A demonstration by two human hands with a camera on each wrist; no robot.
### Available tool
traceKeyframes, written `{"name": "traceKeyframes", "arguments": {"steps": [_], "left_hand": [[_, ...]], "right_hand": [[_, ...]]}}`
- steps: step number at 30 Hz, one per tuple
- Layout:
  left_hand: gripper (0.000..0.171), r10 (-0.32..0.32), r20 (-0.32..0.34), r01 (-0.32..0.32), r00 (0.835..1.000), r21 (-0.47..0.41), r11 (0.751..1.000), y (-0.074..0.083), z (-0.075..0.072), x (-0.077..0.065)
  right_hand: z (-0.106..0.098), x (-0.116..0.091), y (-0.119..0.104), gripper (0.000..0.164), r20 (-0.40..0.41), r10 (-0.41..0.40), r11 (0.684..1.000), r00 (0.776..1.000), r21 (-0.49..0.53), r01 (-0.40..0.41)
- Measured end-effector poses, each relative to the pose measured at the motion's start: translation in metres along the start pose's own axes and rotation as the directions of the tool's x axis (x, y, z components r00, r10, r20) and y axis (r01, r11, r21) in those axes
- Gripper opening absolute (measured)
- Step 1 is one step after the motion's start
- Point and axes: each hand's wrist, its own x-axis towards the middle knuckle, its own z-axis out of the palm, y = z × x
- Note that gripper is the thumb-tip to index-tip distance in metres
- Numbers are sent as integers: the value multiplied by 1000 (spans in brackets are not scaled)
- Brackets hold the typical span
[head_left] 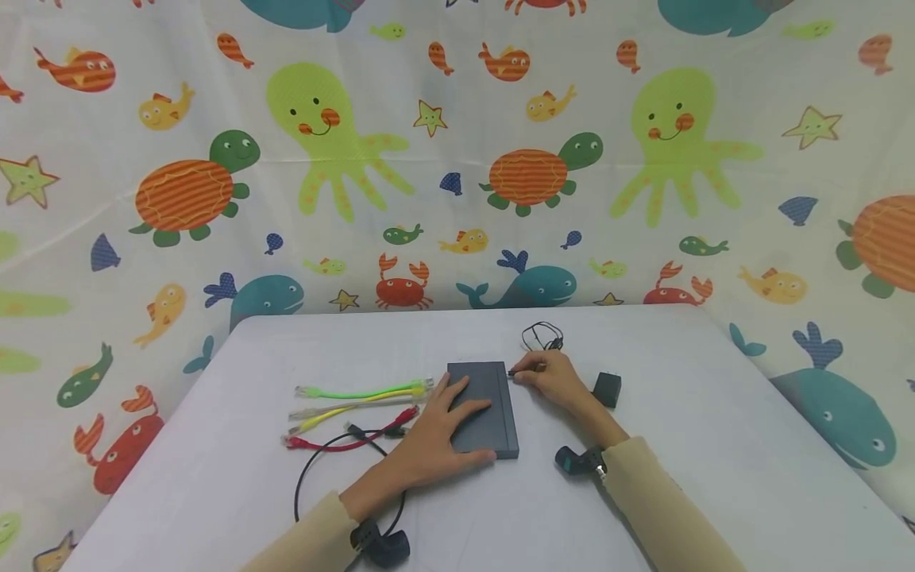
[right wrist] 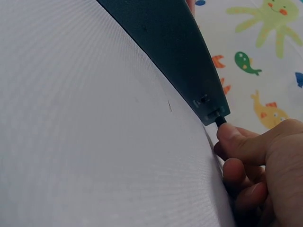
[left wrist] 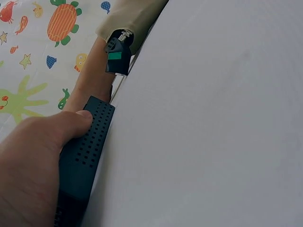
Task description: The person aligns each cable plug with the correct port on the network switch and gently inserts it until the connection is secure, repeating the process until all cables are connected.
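A dark grey, flat network switch (head_left: 486,429) lies on the table in front of me. My left hand (head_left: 439,445) rests on it with spread fingers, the thumb at its near edge. In the left wrist view that thumb presses the vented side of the switch (left wrist: 94,132). At the far right corner of the switch, my right hand (head_left: 554,383) pinches a small black plug (right wrist: 220,121). The right wrist view puts the plug's tip right at a socket in the end face, with the fingertips close behind it.
Left of the switch lie short network cables: green (head_left: 372,395), yellow (head_left: 336,413), grey (head_left: 322,411) and red (head_left: 339,447). A black cable (head_left: 300,477) loops nearer me. A bundled black cord (head_left: 543,338) lies beyond my right hand; a black power adapter (head_left: 608,389) stands beside it.
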Motion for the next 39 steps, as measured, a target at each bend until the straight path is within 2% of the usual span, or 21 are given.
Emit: {"name": "traceKeyframes", "arguments": {"steps": [6, 13, 19, 22, 26, 39], "left_hand": [[73, 5, 4, -5, 1000, 0, 1000, 0, 0, -1], [71, 6, -14, -6, 1000, 10, 1000, -1, 0, -1], [72, -8, -17, 8, 1000, 17, 1000, 0, -1, 0], [72, -8, -24, 9, 1000, 16, 1000, 0, -2, 1], [73, -10, -19, 10, 1000, 0, 1000, 0, -1, 2], [72, -18, -24, 18, 1000, -10, 1000, 3, 2, 4]], "right_hand": [[2, 0, 0, 7, 20, 12, 1000, 1000, -14, -11], [3, 3, -4, 11, 13, -51, 996, 999, -75, 52], [4, 5, -3, 12, -12, -48, 993, 999, -109, 47], [3, 7, -1, 10, -30, -63, 993, 998, -100, 60], [1, 6, 0, 10, -15, -73, 995, 997, -64, 72], [-2, 5, 3, 11, -27, -38, 999, 999, -27, 37]]}}
